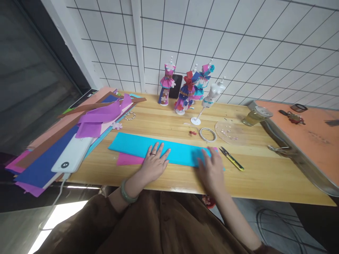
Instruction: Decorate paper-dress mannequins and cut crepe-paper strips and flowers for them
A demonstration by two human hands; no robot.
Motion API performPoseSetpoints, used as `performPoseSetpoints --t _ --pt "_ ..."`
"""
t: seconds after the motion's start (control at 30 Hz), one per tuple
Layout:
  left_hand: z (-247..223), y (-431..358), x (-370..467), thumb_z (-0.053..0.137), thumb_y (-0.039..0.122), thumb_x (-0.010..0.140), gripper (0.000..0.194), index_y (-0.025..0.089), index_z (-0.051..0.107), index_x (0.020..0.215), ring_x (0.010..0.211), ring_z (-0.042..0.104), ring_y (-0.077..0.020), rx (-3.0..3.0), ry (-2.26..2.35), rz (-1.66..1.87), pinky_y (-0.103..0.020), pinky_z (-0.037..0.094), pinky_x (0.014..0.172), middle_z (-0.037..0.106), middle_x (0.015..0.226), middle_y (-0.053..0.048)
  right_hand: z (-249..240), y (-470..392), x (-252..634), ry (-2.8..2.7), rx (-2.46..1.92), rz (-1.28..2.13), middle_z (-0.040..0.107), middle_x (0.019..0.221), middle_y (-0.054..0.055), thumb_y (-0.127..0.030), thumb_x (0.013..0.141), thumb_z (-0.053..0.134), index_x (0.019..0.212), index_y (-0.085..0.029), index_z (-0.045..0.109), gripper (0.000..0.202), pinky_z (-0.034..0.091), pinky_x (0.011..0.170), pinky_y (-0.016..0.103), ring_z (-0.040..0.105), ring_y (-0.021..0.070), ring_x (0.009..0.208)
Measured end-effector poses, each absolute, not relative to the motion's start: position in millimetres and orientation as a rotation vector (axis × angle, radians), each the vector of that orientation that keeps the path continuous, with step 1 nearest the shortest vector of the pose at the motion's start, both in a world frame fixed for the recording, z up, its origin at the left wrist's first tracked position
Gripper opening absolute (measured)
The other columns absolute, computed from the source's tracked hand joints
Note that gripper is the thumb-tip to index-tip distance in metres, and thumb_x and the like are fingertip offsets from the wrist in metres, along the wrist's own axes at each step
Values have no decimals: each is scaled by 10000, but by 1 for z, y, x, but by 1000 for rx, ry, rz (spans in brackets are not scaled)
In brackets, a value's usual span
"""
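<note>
fingers of the left hand (154,165) lie spread and loose on the folded blue sheet (132,144); those of the right hand (212,173) blur at its right end, grip unclear. a pink sheet (130,159) shows beneath, on the worktop (169,180). yellow-handled snips (232,159) lie just beside the right hand.

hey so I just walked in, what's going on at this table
A person's left hand has its fingers spread on a long blue sheet, and a pink sheet shows from underneath. The right hand, blurred, is at the blue sheet's right end. Yellow-and-black thread snips lie just beyond it. Farther back stand dressed miniature mannequins and a mostly bare white mannequin.
</note>
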State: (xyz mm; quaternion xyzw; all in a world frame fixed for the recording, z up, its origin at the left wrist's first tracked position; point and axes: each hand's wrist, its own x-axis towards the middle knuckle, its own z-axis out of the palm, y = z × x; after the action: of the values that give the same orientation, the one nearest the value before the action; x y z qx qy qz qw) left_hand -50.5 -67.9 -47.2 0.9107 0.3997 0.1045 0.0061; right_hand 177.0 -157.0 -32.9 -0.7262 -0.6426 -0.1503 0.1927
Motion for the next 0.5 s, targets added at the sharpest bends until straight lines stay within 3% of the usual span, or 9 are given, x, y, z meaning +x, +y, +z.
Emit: performPoseSetpoints --t 0.17,0.3,0.5 --pt "-44 -71 -50 281 416 897 471 306 325 1353 1348 139 -253 2865 1261 356 -484 126 1072 223 1461 -40 -38 -147 119 -2379 -1726 -66 263 1439 145 -482 873 342 1376 -138 285 612 167 1048 534 118 284 1348" --pt "-45 -71 -50 266 426 900 479 295 320 1358 1349 140 -242 2861 1264 365 -473 127 1077 230 1460 -29 -43 -149 120 -2435 -1780 -24 210 1452 160 -571 850 314 1395 -130 236 706 151 1043 552 82 299 1351" --pt "-48 -63 -65 278 463 887 505 309 293 1368 1347 147 -252 2791 1423 315 -495 128 1070 227 1460 -28 -51 -167 154 -2355 -1882 -113 197 1455 158 -574 842 334 1397 -128 227 719 170 1044 540 79 286 1353"
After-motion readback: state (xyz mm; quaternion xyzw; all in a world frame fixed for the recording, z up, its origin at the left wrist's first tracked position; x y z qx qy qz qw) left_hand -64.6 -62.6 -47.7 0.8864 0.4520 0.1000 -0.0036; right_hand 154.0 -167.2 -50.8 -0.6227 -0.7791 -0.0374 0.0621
